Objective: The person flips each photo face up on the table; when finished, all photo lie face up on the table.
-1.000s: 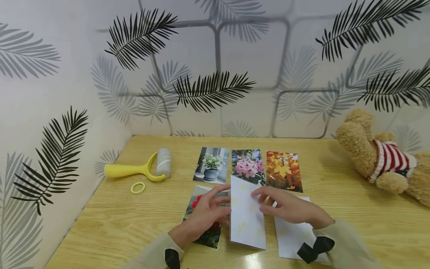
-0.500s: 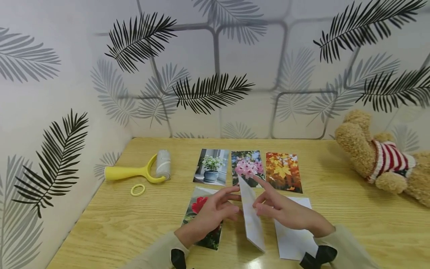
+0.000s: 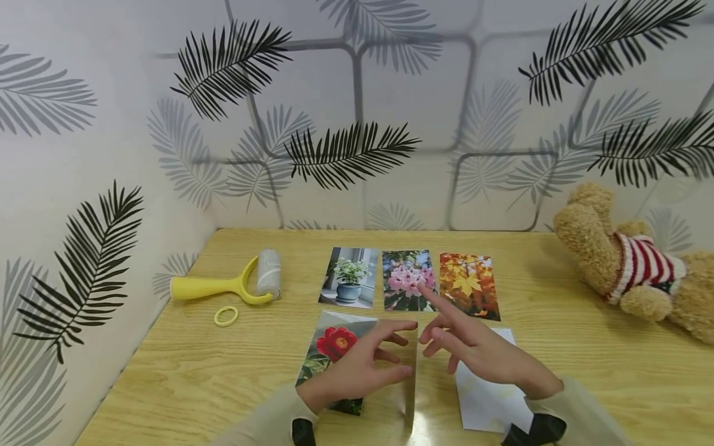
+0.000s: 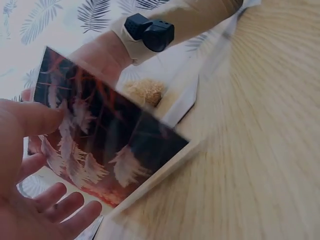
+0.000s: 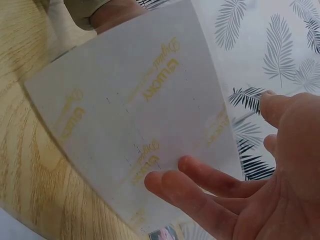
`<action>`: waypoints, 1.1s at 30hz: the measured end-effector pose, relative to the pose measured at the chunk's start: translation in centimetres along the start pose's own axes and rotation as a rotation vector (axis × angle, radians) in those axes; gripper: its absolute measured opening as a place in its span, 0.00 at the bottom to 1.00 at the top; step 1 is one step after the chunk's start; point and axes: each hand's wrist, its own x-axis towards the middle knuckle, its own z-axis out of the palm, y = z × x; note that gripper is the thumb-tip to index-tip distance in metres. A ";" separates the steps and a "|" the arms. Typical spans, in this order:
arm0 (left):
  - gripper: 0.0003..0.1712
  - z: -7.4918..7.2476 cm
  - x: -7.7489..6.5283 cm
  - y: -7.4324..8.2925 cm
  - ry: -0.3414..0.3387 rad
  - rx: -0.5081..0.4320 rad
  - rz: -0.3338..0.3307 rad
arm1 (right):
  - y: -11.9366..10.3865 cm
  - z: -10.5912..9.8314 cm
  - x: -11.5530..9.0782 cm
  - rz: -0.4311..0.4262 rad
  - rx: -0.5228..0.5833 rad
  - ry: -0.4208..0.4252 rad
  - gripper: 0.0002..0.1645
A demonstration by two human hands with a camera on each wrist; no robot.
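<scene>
A photo print [image 3: 411,396] stands on edge on the table between my two hands, seen nearly edge-on in the head view. Its dark picture side [image 4: 100,135] with pale leaf shapes faces my left hand [image 3: 362,365], whose spread fingers are at that side. The white back [image 5: 125,100], marked in yellow lettering, faces my right hand [image 3: 480,353]. Fingertips of that hand are at the back, with the index finger pointing forward. Left of the standing print lies a red-flower print [image 3: 337,344], partly covered by my left hand. A face-down white print [image 3: 491,402] lies below my right hand.
Behind my hands lie a potted-plant print [image 3: 348,279], a pink-flower print [image 3: 409,275] and a maple-leaf print [image 3: 468,285]. At left are a yellow-handled roller [image 3: 209,286] and a yellow ring [image 3: 225,316]. A teddy bear [image 3: 591,235] lies at right.
The print has turned from showing its white back to standing edge-on. My left hand has shifted right with it, uncovering more of the red flower, and my right index finger has straightened.
</scene>
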 end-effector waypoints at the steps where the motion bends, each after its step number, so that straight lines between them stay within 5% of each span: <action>1: 0.34 0.1 0.0 0.0 -0.011 0.008 0.000 | 0.0 0.0 -0.1 -0.002 -0.009 0.009 0.36; 13: 0.32 0.7 0.0 -0.5 -0.133 0.291 0.060 | 0.3 0.0 -0.9 0.015 -0.141 0.054 0.21; 24: 0.20 0.5 -0.4 -1.0 -0.154 0.614 0.029 | 1.6 0.0 -1.0 0.146 -0.242 0.017 0.22; 33: 0.20 -0.5 -0.5 -1.4 -0.199 0.879 0.042 | 3.3 0.5 0.5 0.129 -0.339 0.047 0.20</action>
